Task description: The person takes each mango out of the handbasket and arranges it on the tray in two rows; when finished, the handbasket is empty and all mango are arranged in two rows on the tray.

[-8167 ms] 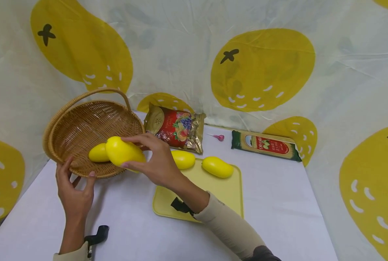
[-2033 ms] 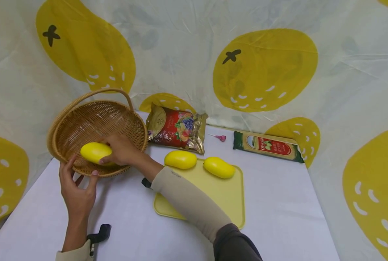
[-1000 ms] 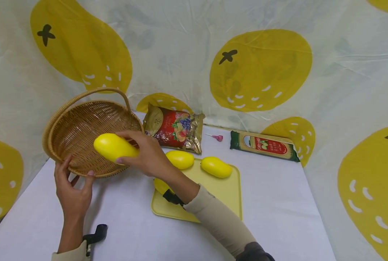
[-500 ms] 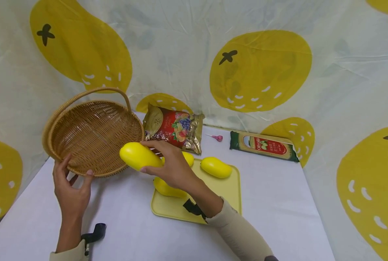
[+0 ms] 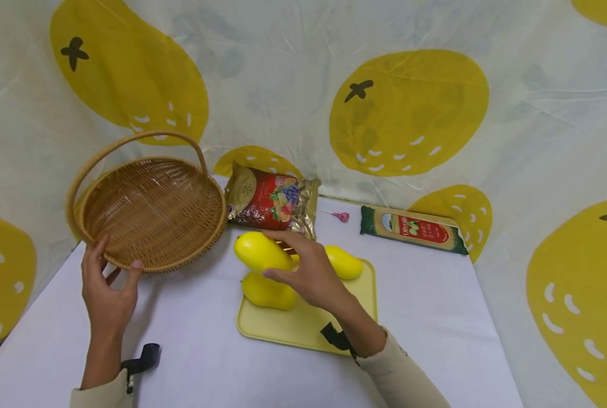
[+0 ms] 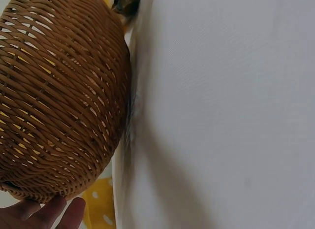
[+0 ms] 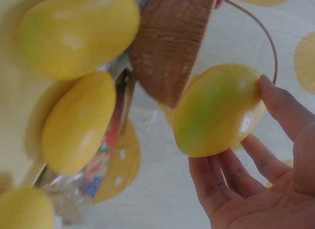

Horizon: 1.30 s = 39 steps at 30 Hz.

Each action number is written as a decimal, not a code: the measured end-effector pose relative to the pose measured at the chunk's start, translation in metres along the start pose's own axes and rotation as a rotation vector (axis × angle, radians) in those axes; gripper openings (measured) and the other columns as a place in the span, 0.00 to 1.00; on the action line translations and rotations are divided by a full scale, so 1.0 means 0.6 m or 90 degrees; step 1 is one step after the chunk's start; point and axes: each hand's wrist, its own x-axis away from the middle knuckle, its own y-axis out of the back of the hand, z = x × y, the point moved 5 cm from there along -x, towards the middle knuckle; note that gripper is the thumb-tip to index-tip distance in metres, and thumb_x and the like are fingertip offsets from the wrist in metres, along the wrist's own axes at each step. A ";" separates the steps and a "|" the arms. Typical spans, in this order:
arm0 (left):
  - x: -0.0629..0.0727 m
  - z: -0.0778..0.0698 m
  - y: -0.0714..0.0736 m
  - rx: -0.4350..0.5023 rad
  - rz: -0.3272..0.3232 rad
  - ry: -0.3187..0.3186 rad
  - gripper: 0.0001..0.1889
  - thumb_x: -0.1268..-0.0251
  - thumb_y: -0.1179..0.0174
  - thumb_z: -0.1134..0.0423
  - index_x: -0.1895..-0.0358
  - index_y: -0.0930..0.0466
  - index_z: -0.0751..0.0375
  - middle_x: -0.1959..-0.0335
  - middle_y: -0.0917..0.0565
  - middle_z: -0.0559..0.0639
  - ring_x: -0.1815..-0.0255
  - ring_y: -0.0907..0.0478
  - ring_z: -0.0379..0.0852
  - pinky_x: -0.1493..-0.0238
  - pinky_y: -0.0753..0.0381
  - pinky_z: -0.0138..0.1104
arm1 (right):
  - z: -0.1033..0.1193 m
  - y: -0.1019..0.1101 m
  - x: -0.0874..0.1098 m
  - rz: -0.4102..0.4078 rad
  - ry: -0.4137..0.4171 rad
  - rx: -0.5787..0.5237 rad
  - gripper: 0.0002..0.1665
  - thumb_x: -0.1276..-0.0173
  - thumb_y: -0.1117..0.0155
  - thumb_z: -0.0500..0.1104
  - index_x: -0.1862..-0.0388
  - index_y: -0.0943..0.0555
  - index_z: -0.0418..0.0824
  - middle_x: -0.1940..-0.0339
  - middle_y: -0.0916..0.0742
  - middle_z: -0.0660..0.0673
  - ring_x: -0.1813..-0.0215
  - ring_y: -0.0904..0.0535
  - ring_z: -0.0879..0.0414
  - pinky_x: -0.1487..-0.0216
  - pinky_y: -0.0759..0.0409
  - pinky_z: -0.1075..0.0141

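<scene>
A brown wicker basket (image 5: 155, 209) with an arched handle tips toward me at the left; no mango shows inside it. My left hand (image 5: 108, 300) grips its near rim, fingers and thumb on either side. In the left wrist view the woven underside (image 6: 59, 101) fills the left part. Over the pale yellow tray (image 5: 303, 331), my right hand (image 5: 310, 272) holds a yellow mango (image 5: 259, 251) between thumb and fingers; the right wrist view shows a green blush on this mango (image 7: 219, 111). On the tray lie a front-left mango (image 5: 268, 293), a back-right mango (image 5: 346, 262) and one mostly hidden behind the right hand.
Behind the tray lies a red and gold candy bag (image 5: 272, 198). To its right are a pink lollipop-like item (image 5: 341, 216) and a long green and beige packet (image 5: 414, 229). A fruit-printed cloth (image 5: 283, 85) hangs at the back of the white-covered table (image 5: 436, 317).
My right hand has lifted a mango out of the basket and carried it right, over the tray. Another mango, absent earlier, now lies at the tray's front left. The left hand stays on the basket.
</scene>
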 end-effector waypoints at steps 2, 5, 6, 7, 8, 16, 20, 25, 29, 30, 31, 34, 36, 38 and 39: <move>-0.003 0.000 0.000 -0.007 0.006 0.008 0.40 0.30 0.33 0.65 0.17 0.36 0.41 0.15 0.38 0.43 0.20 0.32 0.62 0.30 0.26 0.27 | -0.014 0.011 0.012 -0.006 -0.015 0.009 0.39 0.36 0.19 0.47 0.26 0.22 0.58 0.31 0.16 0.57 0.35 0.18 0.56 0.33 0.16 0.57; -0.008 -0.001 0.000 -0.012 0.014 0.021 0.39 0.29 0.34 0.64 0.17 0.37 0.40 0.16 0.37 0.42 0.20 0.31 0.62 0.30 0.26 0.28 | -0.038 0.027 0.031 -0.015 -0.040 0.001 0.39 0.35 0.19 0.47 0.26 0.22 0.57 0.31 0.16 0.56 0.34 0.18 0.54 0.32 0.17 0.54; -0.010 -0.002 0.001 -0.012 0.016 0.024 0.39 0.28 0.34 0.63 0.17 0.37 0.40 0.16 0.37 0.42 0.21 0.31 0.62 0.30 0.26 0.28 | -0.046 0.033 0.037 -0.017 -0.046 -0.002 0.39 0.35 0.19 0.47 0.26 0.22 0.57 0.30 0.16 0.56 0.34 0.17 0.53 0.31 0.17 0.53; -0.012 -0.002 0.002 -0.012 0.018 0.025 0.39 0.28 0.34 0.62 0.17 0.37 0.39 0.16 0.37 0.42 0.21 0.31 0.62 0.30 0.27 0.27 | -0.053 0.038 0.043 -0.021 -0.053 -0.003 0.39 0.35 0.20 0.47 0.26 0.22 0.57 0.30 0.15 0.55 0.33 0.17 0.52 0.31 0.17 0.52; -0.014 -0.002 0.002 -0.011 0.020 0.027 0.38 0.28 0.34 0.62 0.17 0.37 0.39 0.16 0.37 0.41 0.21 0.31 0.62 0.30 0.27 0.27 | -0.059 0.044 0.049 -0.025 -0.060 -0.005 0.38 0.35 0.19 0.46 0.26 0.22 0.56 0.31 0.15 0.54 0.33 0.17 0.51 0.30 0.17 0.50; -0.029 0.003 0.008 -0.021 0.034 0.045 0.37 0.26 0.37 0.60 0.17 0.38 0.37 0.16 0.37 0.41 0.21 0.31 0.64 0.30 0.25 0.26 | -0.101 0.074 0.097 -0.040 -0.119 0.034 0.38 0.36 0.19 0.45 0.28 0.21 0.56 0.33 0.14 0.52 0.34 0.17 0.50 0.31 0.17 0.48; -0.034 0.005 0.008 -0.028 0.044 0.050 0.37 0.24 0.38 0.59 0.16 0.39 0.37 0.16 0.37 0.41 0.19 0.33 0.65 0.28 0.26 0.27 | -0.124 0.077 0.116 -0.041 -0.150 0.060 0.37 0.37 0.18 0.45 0.29 0.20 0.54 0.33 0.14 0.51 0.34 0.17 0.49 0.32 0.17 0.48; -0.035 0.005 0.006 -0.035 0.052 0.057 0.37 0.24 0.39 0.58 0.16 0.40 0.36 0.16 0.38 0.39 0.18 0.34 0.63 0.25 0.27 0.31 | -0.153 0.070 0.132 -0.034 -0.175 0.089 0.37 0.38 0.17 0.43 0.30 0.19 0.52 0.34 0.13 0.50 0.36 0.17 0.49 0.32 0.17 0.47; -0.035 0.006 0.004 -0.036 0.054 0.060 0.37 0.24 0.39 0.58 0.16 0.41 0.36 0.15 0.38 0.39 0.18 0.35 0.62 0.23 0.28 0.34 | -0.174 0.060 0.143 -0.037 -0.181 0.129 0.38 0.41 0.16 0.41 0.31 0.18 0.51 0.35 0.12 0.49 0.35 0.17 0.49 0.30 0.20 0.46; -0.034 0.007 0.004 -0.037 0.054 0.059 0.37 0.24 0.39 0.58 0.16 0.41 0.36 0.15 0.38 0.39 0.18 0.35 0.62 0.22 0.28 0.35 | -0.178 0.057 0.144 -0.038 -0.182 0.138 0.38 0.42 0.16 0.41 0.31 0.17 0.50 0.35 0.12 0.49 0.34 0.17 0.49 0.29 0.20 0.45; -0.034 0.007 0.005 -0.038 0.053 0.058 0.37 0.24 0.38 0.58 0.16 0.41 0.36 0.15 0.38 0.39 0.18 0.34 0.62 0.23 0.28 0.35 | -0.182 0.053 0.146 -0.039 -0.184 0.145 0.38 0.42 0.15 0.41 0.31 0.17 0.50 0.35 0.12 0.48 0.34 0.18 0.49 0.28 0.22 0.45; -0.031 0.006 0.007 -0.043 0.042 0.053 0.37 0.25 0.38 0.58 0.16 0.40 0.35 0.15 0.38 0.40 0.19 0.33 0.62 0.25 0.27 0.31 | -0.189 0.046 0.147 -0.040 -0.186 0.160 0.38 0.43 0.15 0.40 0.32 0.17 0.50 0.34 0.13 0.47 0.32 0.19 0.48 0.26 0.23 0.45; -0.028 0.003 0.010 -0.045 0.027 0.052 0.37 0.26 0.37 0.58 0.17 0.39 0.35 0.15 0.39 0.41 0.18 0.33 0.61 0.27 0.27 0.27 | -0.190 0.043 0.146 -0.041 -0.186 0.162 0.39 0.43 0.15 0.39 0.32 0.16 0.50 0.34 0.13 0.47 0.32 0.19 0.47 0.26 0.24 0.45; -0.023 -0.003 0.015 -0.051 0.001 0.047 0.37 0.27 0.36 0.58 0.18 0.36 0.35 0.14 0.41 0.41 0.17 0.34 0.56 0.29 0.29 0.24 | -0.189 0.041 0.143 -0.042 -0.184 0.164 0.39 0.43 0.15 0.39 0.32 0.16 0.50 0.34 0.13 0.47 0.31 0.20 0.47 0.25 0.25 0.44; -0.019 -0.007 0.018 -0.058 -0.013 0.048 0.36 0.28 0.36 0.57 0.18 0.36 0.35 0.14 0.42 0.40 0.16 0.37 0.52 0.28 0.30 0.24 | -0.188 0.042 0.142 -0.042 -0.182 0.167 0.39 0.43 0.15 0.40 0.31 0.16 0.50 0.34 0.13 0.47 0.31 0.20 0.46 0.24 0.25 0.44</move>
